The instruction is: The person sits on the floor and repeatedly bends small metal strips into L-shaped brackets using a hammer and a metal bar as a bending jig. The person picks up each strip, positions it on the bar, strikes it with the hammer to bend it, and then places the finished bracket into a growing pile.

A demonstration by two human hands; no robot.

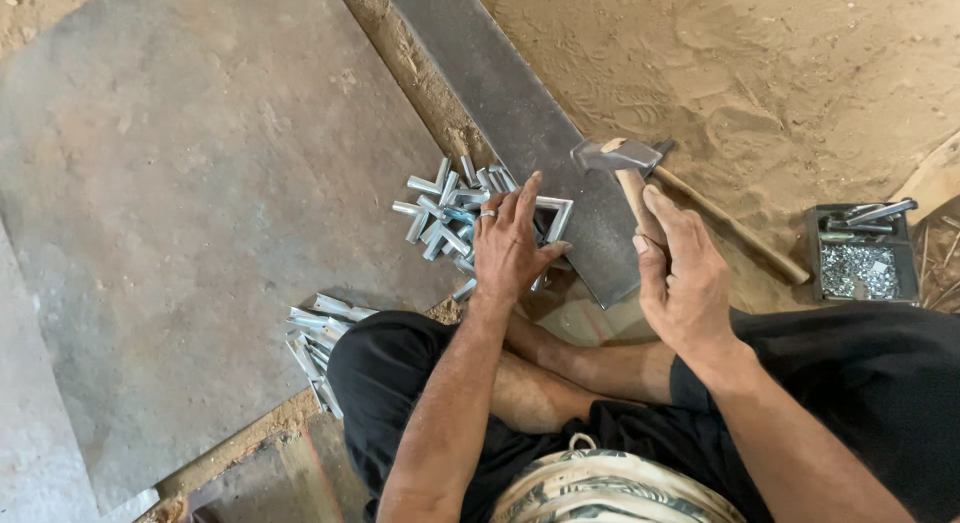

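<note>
Left hand fingers spread, pressing metal bracket; right hand clenched around hammer. Risk of struck fingertips, bracket lying directly beneath them.

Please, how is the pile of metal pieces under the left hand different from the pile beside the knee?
The pile under the left hand lies near the dark steel bar; its metal pieces point in many directions and the hand presses on them. The pile beside the knee is untouched, and its pieces lie more side by side, partly hidden by the black trousers. Both hold short, shiny silver pieces on the grey sheet.
</note>
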